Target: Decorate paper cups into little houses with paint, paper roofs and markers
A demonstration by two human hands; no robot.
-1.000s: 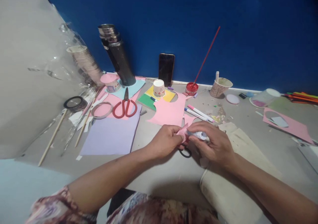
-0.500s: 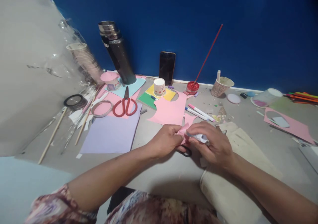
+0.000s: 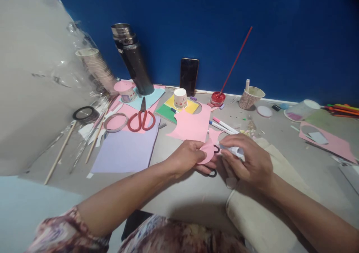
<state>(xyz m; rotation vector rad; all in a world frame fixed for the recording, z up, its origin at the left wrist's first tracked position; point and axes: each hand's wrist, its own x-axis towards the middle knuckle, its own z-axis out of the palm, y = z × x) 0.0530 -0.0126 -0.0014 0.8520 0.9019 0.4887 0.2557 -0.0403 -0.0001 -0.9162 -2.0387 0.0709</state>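
Note:
My left hand (image 3: 189,157) pinches a rounded piece of pink paper (image 3: 207,151) between thumb and fingers. Just right of it, my right hand (image 3: 248,161) is closed round a small white tube (image 3: 235,151), its tip pointing toward the paper but apart from it. Black loops, perhaps a pair of scissors' handles (image 3: 212,173), show beside and below the left fingers; the rest is hidden. A larger cut pink sheet (image 3: 192,124) lies beyond my hands, near several markers (image 3: 224,126).
Red-handled scissors (image 3: 141,120) and a tape roll (image 3: 114,122) lie by a lavender sheet (image 3: 123,152). Behind stand a flask (image 3: 134,62), a paper cup (image 3: 180,98), a phone (image 3: 189,75) and a red pot with a stick (image 3: 218,99). A beige cloth (image 3: 260,219) lies at right.
My right hand has drawn the white tube rightward, away from the pink paper. The paper has turned, so its rounded face shows, and a second black loop has come into sight.

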